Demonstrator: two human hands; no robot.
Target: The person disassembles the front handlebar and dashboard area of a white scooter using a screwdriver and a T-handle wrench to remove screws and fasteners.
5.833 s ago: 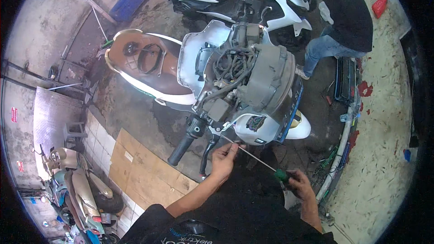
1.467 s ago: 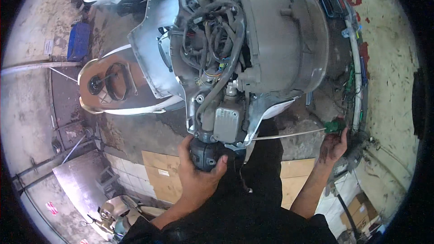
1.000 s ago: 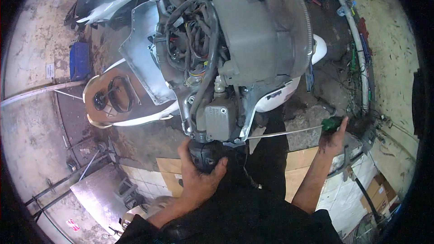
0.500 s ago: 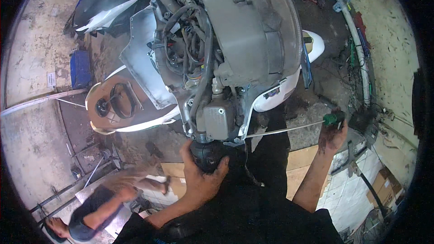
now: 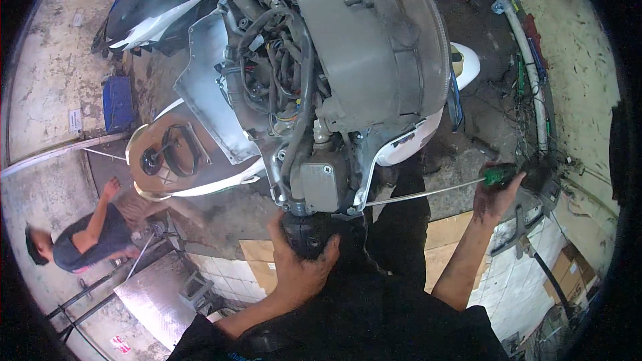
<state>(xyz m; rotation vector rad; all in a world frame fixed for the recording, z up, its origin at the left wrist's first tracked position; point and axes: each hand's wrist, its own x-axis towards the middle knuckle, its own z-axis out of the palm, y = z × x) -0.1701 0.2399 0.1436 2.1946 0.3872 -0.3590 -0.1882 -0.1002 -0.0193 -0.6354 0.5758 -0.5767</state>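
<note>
My left hand [image 5: 304, 274] is wrapped round a rounded black part [image 5: 305, 234] at the near end of a partly stripped scooter [image 5: 374, 47]. Just above that part sits a small grey box-shaped cover [image 5: 319, 182] with a screw in its top. Out to the right, my right hand [image 5: 498, 197] grips the green handle of a long screwdriver [image 5: 435, 192]. Its thin shaft runs left, nearly level, to the metal bracket [image 5: 365, 184] beside the grey cover; how the tip sits there is too small to tell.
Exposed cables and hoses [image 5: 277, 67] lie left of the scooter's grey plastic housing. A white-edged panel with a brown inner face [image 5: 157, 154] lies at left, near a blue crate [image 5: 118, 103]. Another person [image 5: 87, 237] is at lower left. Cardboard [image 5: 448, 254] lies on the floor.
The screwdriver handle and my right hand have shifted slightly right. My left hand stays in place on the black part. The other person has moved left and up, raising a hand.
</note>
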